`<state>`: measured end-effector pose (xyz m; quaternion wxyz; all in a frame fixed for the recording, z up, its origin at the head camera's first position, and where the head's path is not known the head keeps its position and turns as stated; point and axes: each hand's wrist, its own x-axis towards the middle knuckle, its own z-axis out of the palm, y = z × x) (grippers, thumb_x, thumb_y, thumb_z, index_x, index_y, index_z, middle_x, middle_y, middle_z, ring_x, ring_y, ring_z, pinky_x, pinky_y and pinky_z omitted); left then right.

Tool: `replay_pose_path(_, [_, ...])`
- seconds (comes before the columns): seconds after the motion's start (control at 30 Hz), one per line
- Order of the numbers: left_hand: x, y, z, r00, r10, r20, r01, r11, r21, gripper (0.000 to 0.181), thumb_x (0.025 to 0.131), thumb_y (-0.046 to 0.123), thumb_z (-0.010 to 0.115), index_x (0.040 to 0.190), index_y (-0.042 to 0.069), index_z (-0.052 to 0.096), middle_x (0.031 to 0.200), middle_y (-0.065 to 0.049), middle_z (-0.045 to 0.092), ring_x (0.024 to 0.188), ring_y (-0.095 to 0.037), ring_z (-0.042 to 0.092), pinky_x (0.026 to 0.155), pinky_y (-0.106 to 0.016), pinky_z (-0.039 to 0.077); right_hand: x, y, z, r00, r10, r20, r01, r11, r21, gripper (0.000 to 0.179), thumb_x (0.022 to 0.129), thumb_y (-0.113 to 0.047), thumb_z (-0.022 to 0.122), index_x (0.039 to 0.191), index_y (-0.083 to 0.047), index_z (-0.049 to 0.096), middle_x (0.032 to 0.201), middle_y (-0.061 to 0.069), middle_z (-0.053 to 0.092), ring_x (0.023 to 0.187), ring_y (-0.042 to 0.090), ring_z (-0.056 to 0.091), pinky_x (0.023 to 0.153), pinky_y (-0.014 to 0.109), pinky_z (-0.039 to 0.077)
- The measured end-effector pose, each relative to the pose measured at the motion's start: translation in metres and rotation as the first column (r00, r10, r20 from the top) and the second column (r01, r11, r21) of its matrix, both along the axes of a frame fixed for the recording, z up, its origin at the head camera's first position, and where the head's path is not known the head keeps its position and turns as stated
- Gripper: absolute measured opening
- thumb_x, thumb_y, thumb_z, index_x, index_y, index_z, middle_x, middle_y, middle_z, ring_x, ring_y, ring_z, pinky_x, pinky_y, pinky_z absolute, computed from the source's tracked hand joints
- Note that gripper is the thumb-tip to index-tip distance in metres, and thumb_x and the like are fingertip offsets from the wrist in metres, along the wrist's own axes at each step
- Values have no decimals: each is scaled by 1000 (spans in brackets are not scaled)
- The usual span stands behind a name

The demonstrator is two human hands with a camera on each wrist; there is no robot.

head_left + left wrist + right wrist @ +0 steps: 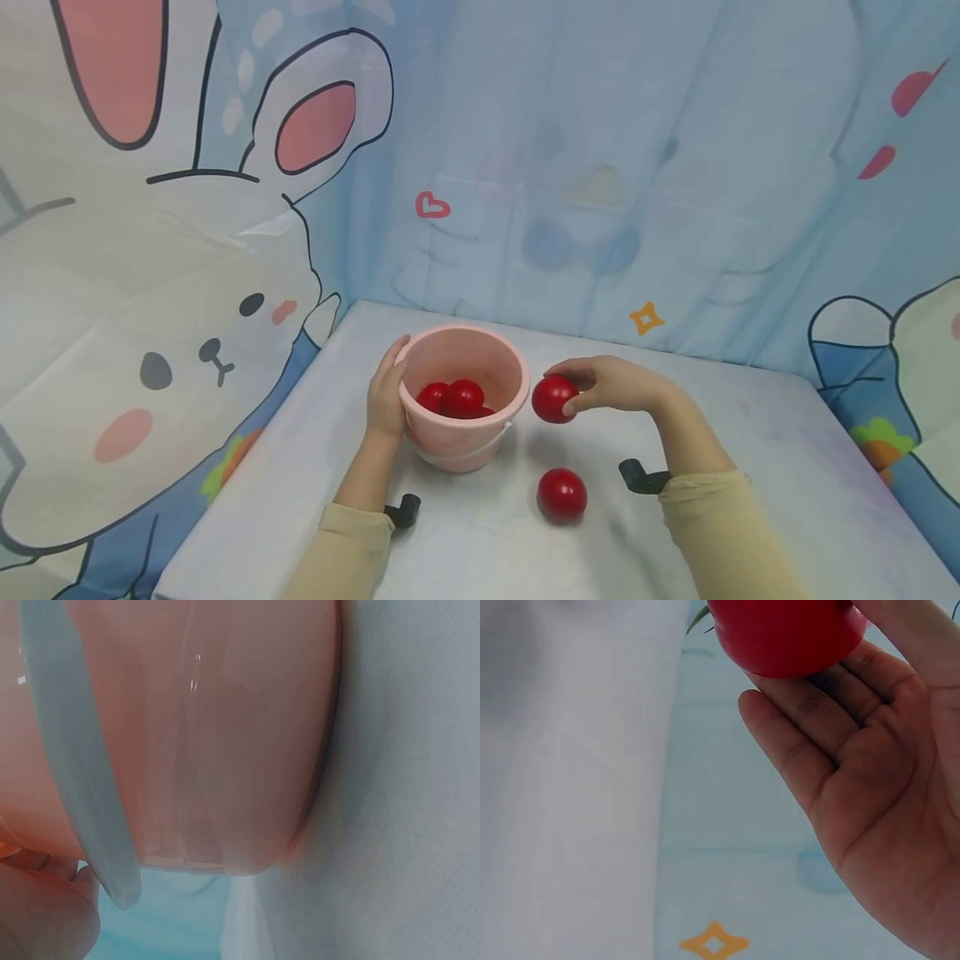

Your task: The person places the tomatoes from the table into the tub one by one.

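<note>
A pink bucket [455,442] with a pale handle [79,757] stands on the table, its mouth tipped slightly into view. Several red tomatoes [462,399] lie inside, some partly hidden by the front wall. At the bucket's left side, my left hand [386,396] holds the wall near the rim. My right hand [618,383] pinches a tomato [552,399] between thumb and fingers, raised just right of the rim. A green stem tip [697,619] shows on this tomato in the right wrist view. Another tomato [562,495] rests on the table below my right hand.
The white-covered table [480,550] ends at the back against a light blue printed curtain [570,167]. A large cartoon rabbit [187,333] is printed on the left side. Dark wrist camera mounts [643,477] stick out at both sleeves.
</note>
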<state>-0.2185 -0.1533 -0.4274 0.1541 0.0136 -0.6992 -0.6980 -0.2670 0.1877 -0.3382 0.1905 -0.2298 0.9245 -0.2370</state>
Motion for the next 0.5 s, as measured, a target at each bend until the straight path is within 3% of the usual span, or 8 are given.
replay_pose_path(0.13, [0,0,0,1000,-3,0,3,1000,6,42,98,46,40,140,50,44,146,22,48,140,-11,41,112,-54,40,-2,1,14,999,29,-39,-29,999,21,62,78,-48,78,135,-36,57,122,-6,64,114,20,58,86,40,56])
replay_pose_path(0.37, [0,0,0,1000,-3,4,3,1000,9,42,98,46,42,140,51,44,145,23,48,139,-11,41,111,-53,41,-4,-2,36,999,45,-16,-45,999,-8,63,80,-44,78,138,-32,55,130,0,61,120,25,55,88,42,57])
replay_pose_path(0.5, [-1,0,-1,1000,-8,4,8,1000,16,42,98,47,42,140,51,44,145,23,48,139,-10,41,111,-53,41,-6,-4,48,997,53,-51,-54,999,-8,63,81,-44,77,138,-31,54,130,0,62,120,25,56,89,41,56])
